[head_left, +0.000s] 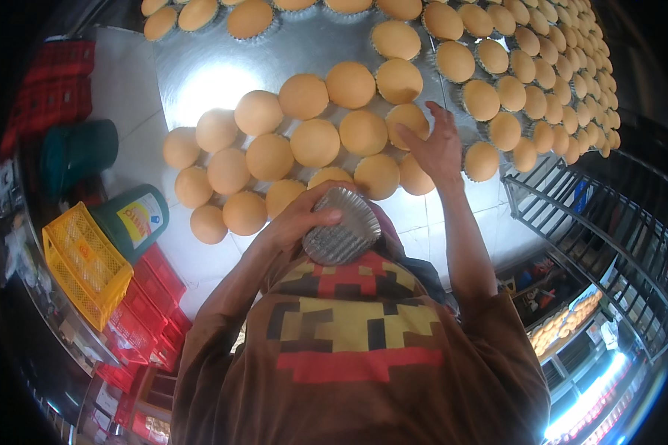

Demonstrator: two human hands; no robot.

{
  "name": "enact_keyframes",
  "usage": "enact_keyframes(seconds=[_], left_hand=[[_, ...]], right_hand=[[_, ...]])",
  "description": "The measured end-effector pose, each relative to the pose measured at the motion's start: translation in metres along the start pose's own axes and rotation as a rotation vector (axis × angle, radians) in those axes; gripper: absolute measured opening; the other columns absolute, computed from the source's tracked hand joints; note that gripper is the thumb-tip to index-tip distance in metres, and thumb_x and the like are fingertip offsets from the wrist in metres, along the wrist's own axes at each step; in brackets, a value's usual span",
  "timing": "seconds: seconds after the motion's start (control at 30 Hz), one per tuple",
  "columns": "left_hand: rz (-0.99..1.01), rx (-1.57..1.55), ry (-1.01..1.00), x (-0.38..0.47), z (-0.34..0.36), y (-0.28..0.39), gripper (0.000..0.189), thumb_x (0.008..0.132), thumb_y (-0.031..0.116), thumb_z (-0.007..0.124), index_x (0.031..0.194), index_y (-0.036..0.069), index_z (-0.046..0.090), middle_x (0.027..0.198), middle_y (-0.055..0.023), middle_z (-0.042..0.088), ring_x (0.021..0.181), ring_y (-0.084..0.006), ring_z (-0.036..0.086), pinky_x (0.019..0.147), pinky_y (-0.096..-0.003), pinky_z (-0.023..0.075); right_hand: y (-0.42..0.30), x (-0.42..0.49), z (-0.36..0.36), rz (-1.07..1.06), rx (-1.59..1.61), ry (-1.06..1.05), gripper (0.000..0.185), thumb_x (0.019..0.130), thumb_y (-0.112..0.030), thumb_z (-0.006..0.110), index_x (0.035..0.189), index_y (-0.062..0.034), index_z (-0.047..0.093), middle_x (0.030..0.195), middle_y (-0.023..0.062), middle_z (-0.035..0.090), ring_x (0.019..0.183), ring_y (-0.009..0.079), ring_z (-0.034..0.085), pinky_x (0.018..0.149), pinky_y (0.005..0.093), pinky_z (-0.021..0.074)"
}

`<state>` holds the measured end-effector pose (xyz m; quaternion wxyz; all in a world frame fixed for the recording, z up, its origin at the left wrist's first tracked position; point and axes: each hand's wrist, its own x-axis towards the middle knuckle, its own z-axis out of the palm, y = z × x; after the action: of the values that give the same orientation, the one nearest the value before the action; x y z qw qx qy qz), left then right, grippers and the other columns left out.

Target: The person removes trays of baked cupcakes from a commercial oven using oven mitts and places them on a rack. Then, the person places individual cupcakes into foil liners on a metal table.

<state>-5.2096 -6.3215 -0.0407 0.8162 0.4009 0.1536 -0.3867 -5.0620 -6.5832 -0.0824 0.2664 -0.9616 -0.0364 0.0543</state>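
My left hand (312, 214) holds a nested stack of fluted metal baking tins (342, 228) against my front, thumb over the stack's rim. My right hand (437, 142) is spread, its thumb over a round golden cake (407, 125) near the right of the nearer group. Whether the thumb touches that cake I cannot tell. Several more round cakes (314, 143) lie in rows on the shiny metal table (289, 50); fluted tin edges show around some. To the right, many cakes in fluted tins (481, 100) cover another part of the tabletop.
At left stand red plastic crates (150, 295), a yellow plastic crate (89, 267), a labelled green container (136, 219) and a dark green one (80, 156). A metal rack (595, 239) is at right, near shelves with more baked goods (565, 322).
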Motion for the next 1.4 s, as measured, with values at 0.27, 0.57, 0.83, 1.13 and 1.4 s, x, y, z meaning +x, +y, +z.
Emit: enact_keyframes(seconds=[0.27,0.57,0.83,1.13,1.4], left_hand=[[0.091,0.005,-0.125,0.012,-0.012,0.006,0.082,0.076,0.038,0.087,0.145,0.009,0.054,0.131,-0.0074,0.061,0.123,-0.0215,0.059,0.108,-0.0362,0.0464],[0.052,0.046,-0.180,0.002,0.001,0.014,0.084,0.077,0.041,0.085,0.148,0.009,0.052,0.135,-0.0083,0.061,0.127,-0.0218,0.058,0.111,-0.0366,0.0432],[0.054,0.168,-0.108,0.002,0.010,0.032,0.102,0.073,0.051,0.085,0.152,0.001,0.044,0.139,-0.0121,0.058,0.128,-0.0239,0.058,0.110,-0.0373,0.0455],[-0.021,0.071,-0.106,0.019,0.011,0.033,0.091,0.078,0.033,0.085,0.154,0.005,0.045,0.137,-0.0117,0.059,0.125,-0.0217,0.059,0.107,-0.0367,0.0480],[-0.001,0.302,-0.114,0.041,0.013,0.039,0.083,0.079,0.036,0.082,0.151,0.009,0.050,0.137,-0.0125,0.059,0.130,-0.0231,0.055,0.110,-0.0375,0.0435]], right_hand=[[0.112,-0.030,-0.056,0.053,-0.410,-0.017,0.092,0.070,-0.032,0.088,0.146,-0.0022,0.047,0.142,0.0199,0.052,0.130,0.0419,0.051,0.108,0.0530,0.0445],[0.137,-0.019,-0.069,0.152,-0.144,-0.017,0.082,0.074,-0.028,0.087,0.141,0.0002,0.050,0.134,0.0201,0.058,0.118,0.0381,0.061,0.100,0.0471,0.0534],[-0.054,-0.052,-0.108,-0.056,0.724,-0.698,0.086,0.077,-0.036,0.092,0.146,-0.0048,0.050,0.139,0.0128,0.059,0.121,0.0260,0.063,0.098,0.0409,0.0569],[-0.088,-0.060,-0.083,-0.296,0.433,-0.717,0.089,0.071,-0.043,0.093,0.143,-0.0088,0.056,0.133,0.0177,0.056,0.126,0.0368,0.059,0.105,0.0469,0.0508],[-0.070,-0.063,-0.100,-0.179,0.450,-0.608,0.080,0.073,-0.035,0.092,0.139,-0.0057,0.058,0.125,0.0175,0.058,0.118,0.0342,0.062,0.099,0.0442,0.0526]])
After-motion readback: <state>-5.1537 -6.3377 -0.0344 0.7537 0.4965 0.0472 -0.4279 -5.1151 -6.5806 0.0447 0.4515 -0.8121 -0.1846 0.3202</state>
